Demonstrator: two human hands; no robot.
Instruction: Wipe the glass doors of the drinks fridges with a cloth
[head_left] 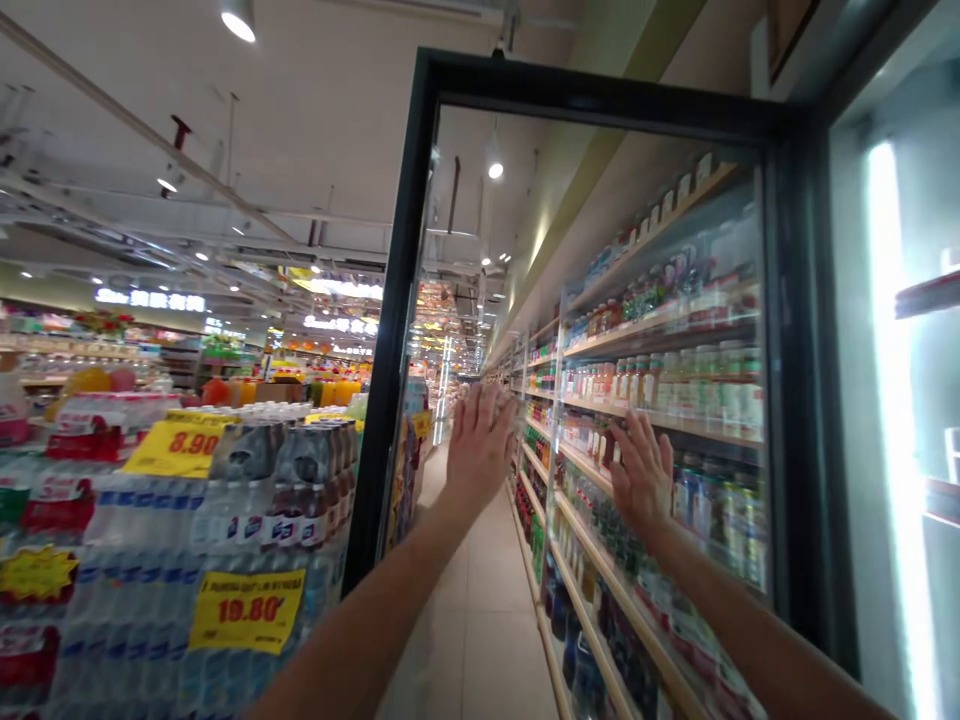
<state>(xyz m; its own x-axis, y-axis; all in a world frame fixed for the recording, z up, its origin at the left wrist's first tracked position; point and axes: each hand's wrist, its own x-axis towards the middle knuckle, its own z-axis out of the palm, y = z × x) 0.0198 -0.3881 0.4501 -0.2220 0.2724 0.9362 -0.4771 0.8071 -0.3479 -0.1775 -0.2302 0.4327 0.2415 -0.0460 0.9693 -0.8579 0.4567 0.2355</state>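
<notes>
A tall glass cooler door [604,102] with a black frame stands swung open in front of me. Both arms reach toward its pane. My left hand [480,440] is raised flat against or just before the glass, fingers stretched upward. Lower and to the right, my right hand [642,470] is also up at the pane, its fingers apart. Neither hand holds anything. Whether the palms fully touch the glass cannot be made out. Shelves of bottled drinks [720,385] appear in the pane.
At the right is the cooler's lit interior, with a bright light strip [892,400]. Stacked packs of bottled water [135,530] stand at the left, bearing yellow price signs [247,610]. A pale tiled floor [487,640] shows in the pane.
</notes>
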